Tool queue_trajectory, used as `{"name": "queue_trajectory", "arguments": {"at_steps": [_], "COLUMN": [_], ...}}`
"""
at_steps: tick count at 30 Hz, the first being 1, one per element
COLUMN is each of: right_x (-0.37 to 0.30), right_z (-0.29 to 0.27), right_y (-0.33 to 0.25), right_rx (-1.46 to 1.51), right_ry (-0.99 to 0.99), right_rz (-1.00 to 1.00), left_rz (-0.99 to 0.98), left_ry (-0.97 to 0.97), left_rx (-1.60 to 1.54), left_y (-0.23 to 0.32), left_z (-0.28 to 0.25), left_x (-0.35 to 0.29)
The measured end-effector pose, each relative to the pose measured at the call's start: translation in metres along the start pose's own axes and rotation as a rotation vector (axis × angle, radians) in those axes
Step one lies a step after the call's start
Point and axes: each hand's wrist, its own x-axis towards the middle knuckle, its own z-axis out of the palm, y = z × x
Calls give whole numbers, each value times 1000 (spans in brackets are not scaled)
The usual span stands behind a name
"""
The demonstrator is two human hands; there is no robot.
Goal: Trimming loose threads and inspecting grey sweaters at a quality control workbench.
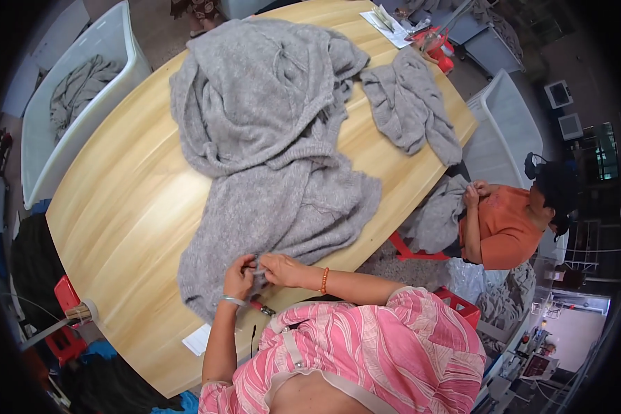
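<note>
A grey knitted garment lies bunched on the near part of the table, running down to my hands at the front edge. My left hand is closed in a pinch at its near edge. Close beside it, my right hand is also closed, fingertips nearly meeting the left ones. A small pale bit of knit shows between the two hands; its exact shape is hidden by the fingers. Farther off, a heap of grey knitwear touches the garment.
On the wooden table lie another grey knit piece, papers, a white slip and a small red-and-black object. White bins stand around. At right, a co-worker in orange handles grey knitwear.
</note>
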Motion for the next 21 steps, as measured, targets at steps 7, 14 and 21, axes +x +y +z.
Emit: {"name": "queue_trajectory", "arguments": {"at_steps": [7,14,21], "right_x": [-5,-4,2], "right_z": [-9,-7,-10], "right_y": [-2,1,-4], "right_rx": [3,-32,-62], "right_ry": [-49,-72,-31], "right_rz": [22,1,-31], "left_rz": [272,303,-90], "left_ry": [185,205,39], "left_rx": [712,882,318], "left_y": [25,8,-3], "left_z": [23,28,14], "left_x": [16,17,24]}}
